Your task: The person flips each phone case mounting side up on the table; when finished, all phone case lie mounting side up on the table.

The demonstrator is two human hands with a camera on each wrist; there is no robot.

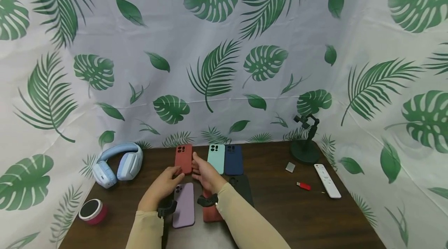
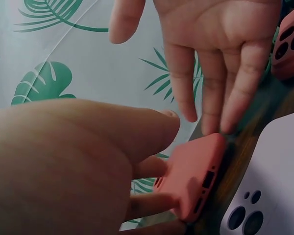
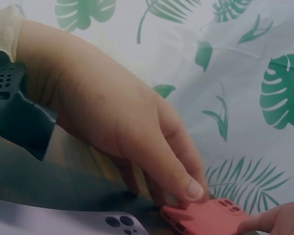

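A coral-red phone case (image 1: 184, 155) lies at the back of the table between the two hands. My left hand (image 1: 163, 185) is at its left edge, fingertips touching it and the thumb raised above. My right hand (image 1: 208, 175) reaches to its right side with straight fingers; in the left wrist view these fingertips are right at the edge of the red case (image 2: 198, 169). A lilac phone case (image 1: 184, 206) lies below, between the wrists. Mint (image 1: 217, 159) and navy (image 1: 233, 161) phone cases lie right of the right hand.
Under the right wrist lies another red case (image 1: 211, 214), beside a black case (image 1: 243, 186) partly covered by the forearm. Blue headphones (image 1: 129, 165) and a small round pink device (image 1: 93, 212) are at left. At right are a black stand (image 1: 305, 151), red USB stick (image 1: 303, 186) and white remote (image 1: 327, 181).
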